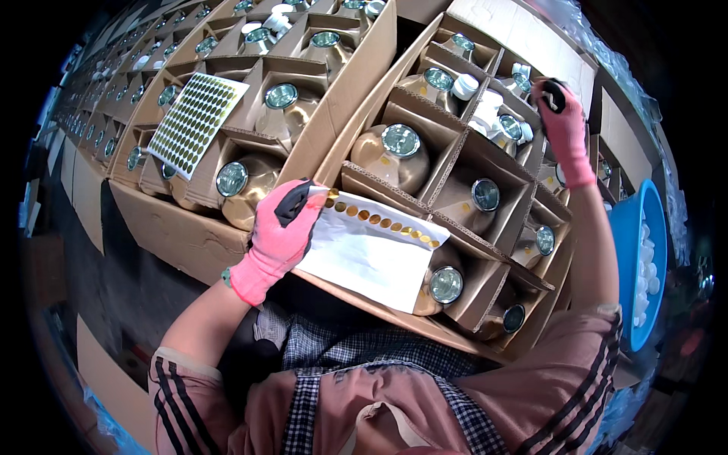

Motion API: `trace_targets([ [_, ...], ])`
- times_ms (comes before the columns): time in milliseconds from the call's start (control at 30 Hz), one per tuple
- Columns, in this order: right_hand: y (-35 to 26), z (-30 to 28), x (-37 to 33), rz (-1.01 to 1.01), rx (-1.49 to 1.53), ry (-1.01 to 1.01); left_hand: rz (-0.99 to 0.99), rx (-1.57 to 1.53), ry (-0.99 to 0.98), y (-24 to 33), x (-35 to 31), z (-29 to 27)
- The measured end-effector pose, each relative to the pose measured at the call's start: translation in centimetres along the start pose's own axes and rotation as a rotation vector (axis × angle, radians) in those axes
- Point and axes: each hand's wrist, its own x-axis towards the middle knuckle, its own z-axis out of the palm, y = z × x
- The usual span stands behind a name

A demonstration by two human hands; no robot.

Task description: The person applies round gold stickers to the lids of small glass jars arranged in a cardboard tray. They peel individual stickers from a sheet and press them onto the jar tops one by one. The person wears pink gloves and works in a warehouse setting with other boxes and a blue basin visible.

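My left hand [279, 235], in a pink glove with black fingers, grips the upper left corner of a white sticker sheet [371, 262]. One row of round gold stickers [375, 220] runs along its top edge. The sheet lies over the near left part of a divided cardboard box [466, 163] of glass bottles. At the box's far right, my right hand [565, 125], gloved alike, has its fingers curled beside a bottle neck [521, 82]; what they hold, if anything, is hidden. Nearer in the box, a wide-shouldered glass bottle [390, 155] stands upright in its compartment.
Another sheet full of gold dots [197, 121] rests on the bottles of the left box [182, 235]. White caps [485, 110] lie among the far bottles. A blue basin [644, 303] with white caps stands at the right. More boxes of bottles extend to the far left.
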Motion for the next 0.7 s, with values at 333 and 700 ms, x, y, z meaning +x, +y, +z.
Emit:
trace_targets([
  [333, -20.0, 3.8, -7.3, -0.235, 0.456, -0.499, 0.063, 0.008, 0.009, 0.5, 0.7, 0.9],
  [700, -20.7, 5.9, -8.3, -0.451, 0.373, -0.308, 0.074, 0.018, -0.122, 0.1, 0.9, 0.4],
])
